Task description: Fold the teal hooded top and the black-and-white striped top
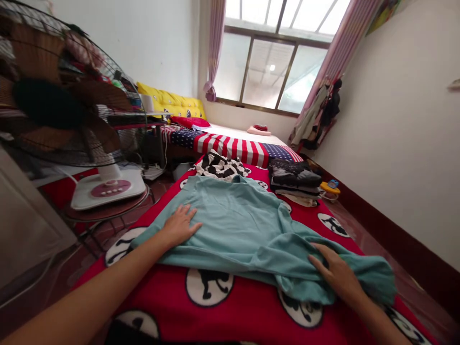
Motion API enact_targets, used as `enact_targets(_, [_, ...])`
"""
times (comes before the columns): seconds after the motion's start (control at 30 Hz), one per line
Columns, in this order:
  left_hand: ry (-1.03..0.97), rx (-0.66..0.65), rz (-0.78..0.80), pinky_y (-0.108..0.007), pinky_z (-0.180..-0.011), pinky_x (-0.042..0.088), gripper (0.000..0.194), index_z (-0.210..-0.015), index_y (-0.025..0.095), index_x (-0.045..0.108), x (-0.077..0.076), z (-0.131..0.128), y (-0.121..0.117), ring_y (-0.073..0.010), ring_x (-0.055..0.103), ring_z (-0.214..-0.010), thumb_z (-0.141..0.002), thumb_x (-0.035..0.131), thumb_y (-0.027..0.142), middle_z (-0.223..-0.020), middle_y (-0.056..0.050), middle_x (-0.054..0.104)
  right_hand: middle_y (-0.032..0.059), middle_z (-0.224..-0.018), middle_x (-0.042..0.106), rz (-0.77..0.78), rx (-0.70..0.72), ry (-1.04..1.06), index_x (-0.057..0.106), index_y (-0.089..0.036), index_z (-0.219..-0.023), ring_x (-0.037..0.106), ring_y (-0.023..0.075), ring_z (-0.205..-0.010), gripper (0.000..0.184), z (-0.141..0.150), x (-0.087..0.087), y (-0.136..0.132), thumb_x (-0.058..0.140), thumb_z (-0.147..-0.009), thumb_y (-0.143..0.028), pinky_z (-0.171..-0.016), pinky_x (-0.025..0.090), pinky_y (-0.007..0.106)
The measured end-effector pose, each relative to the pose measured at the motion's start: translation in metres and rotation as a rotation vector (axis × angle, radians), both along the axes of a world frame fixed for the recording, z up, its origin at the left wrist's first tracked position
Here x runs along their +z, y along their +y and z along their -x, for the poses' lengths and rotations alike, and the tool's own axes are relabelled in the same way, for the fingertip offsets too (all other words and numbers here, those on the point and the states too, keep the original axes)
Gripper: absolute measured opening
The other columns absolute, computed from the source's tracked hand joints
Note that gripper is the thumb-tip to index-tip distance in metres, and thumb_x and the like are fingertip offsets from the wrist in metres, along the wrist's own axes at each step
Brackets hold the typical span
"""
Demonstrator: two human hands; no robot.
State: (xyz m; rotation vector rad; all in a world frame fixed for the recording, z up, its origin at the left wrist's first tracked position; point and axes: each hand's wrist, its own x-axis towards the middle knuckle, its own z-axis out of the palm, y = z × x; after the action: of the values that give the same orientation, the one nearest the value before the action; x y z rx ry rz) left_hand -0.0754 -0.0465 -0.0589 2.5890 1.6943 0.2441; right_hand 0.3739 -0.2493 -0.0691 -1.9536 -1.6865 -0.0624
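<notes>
Two hands, left [179, 226] spread flat, right [337, 272] half-curled, grip unclear, touch a rumpled teal shirt [233, 218].

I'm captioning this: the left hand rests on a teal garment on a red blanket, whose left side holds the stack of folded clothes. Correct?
Not quite: the head view shows the stack of folded clothes on the right side of the red blanket. The left hand does rest on the teal garment.

A fan [48, 103] stands on a stool [115, 209], curtains [215, 48] flanking a window [268, 74].
</notes>
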Motion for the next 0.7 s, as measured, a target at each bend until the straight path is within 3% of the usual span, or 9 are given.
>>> enact_targets(0.1, [0.029,0.084,-0.063,-0.048,-0.101,0.039,0.062,-0.134,0.005,0.051,0.003,0.0,-0.003,-0.0397,0.043,-0.129,-0.09,0.048,0.047,-0.142,-0.024,0.045,0.0099,-0.121,0.063,-0.114,-0.056,-0.106,0.056,-0.021,-0.121,0.058,0.029,-0.112,0.047,0.005,-0.013,-0.009,0.043,-0.089,-0.052,-0.099,0.044,0.048])
enact_targets(0.2, [0.034,0.062,-0.124,-0.051,-0.099,0.041,0.056,-0.126,0.001,0.057,-0.002,0.001,-0.005,-0.041,0.046,-0.126,-0.088,0.051,0.042,-0.137,-0.028,0.049,0.0121,-0.121,0.062,-0.22,-0.179,-0.18,0.051,-0.018,-0.126,0.058,0.0297,-0.11,0.054,0.015,-0.018,-0.009,0.04,-0.09,-0.056,-0.096,0.045,0.048])
enact_targets(0.33, [0.031,-0.089,-0.082,-0.051,-0.107,0.035,0.053,-0.124,0.001,0.059,-0.01,0.011,-0.006,-0.0387,0.043,-0.13,-0.088,0.05,0.039,-0.137,-0.028,0.05,0.0151,-0.115,0.062,-0.332,-0.311,-0.21,0.057,-0.015,-0.11,0.057,0.0324,-0.106,0.06,0.02,-0.017,-0.008,0.045,-0.084,-0.067,-0.093,0.045,0.049])
enact_targets(0.47, [-0.172,-0.4,0.111,-0.045,-0.11,0.035,0.048,-0.126,0.021,0.061,-0.005,0.016,-0.025,-0.0301,0.043,-0.133,-0.09,0.046,0.048,-0.141,-0.011,0.051,0.0141,-0.112,0.063,-0.455,-0.344,-0.181,0.056,-0.019,-0.085,0.058,0.0299,-0.103,0.044,0.028,-0.012,-0.014,0.052,-0.083,-0.063,-0.092,0.045,0.045])
enact_targets(0.57, [-0.3,-0.592,0.206,-0.04,-0.108,0.038,0.046,-0.128,0.031,0.059,0.001,0.013,-0.051,-0.0268,0.047,-0.13,-0.086,0.056,0.048,-0.142,-0.004,0.051,0.0106,-0.098,0.067,-0.489,-0.395,-0.074,0.057,-0.02,-0.082,0.062,0.0264,-0.09,0.041,0.04,0.005,-0.022,0.056,-0.08,-0.06,-0.083,0.047,0.04])
enact_targets(0.7, [-0.325,-0.559,0.186,-0.036,-0.1,0.043,0.042,-0.118,0.027,0.065,0.008,0.013,-0.071,-0.026,0.057,-0.116,-0.076,0.067,0.03,-0.129,-0.007,0.06,0.0036,-0.073,0.064,-0.42,-0.54,0.259,0.062,-0.019,-0.087,0.059,0.0207,-0.065,0.049,0.052,0.06,-0.027,0.068,-0.067,-0.062,-0.063,0.047,0.033])
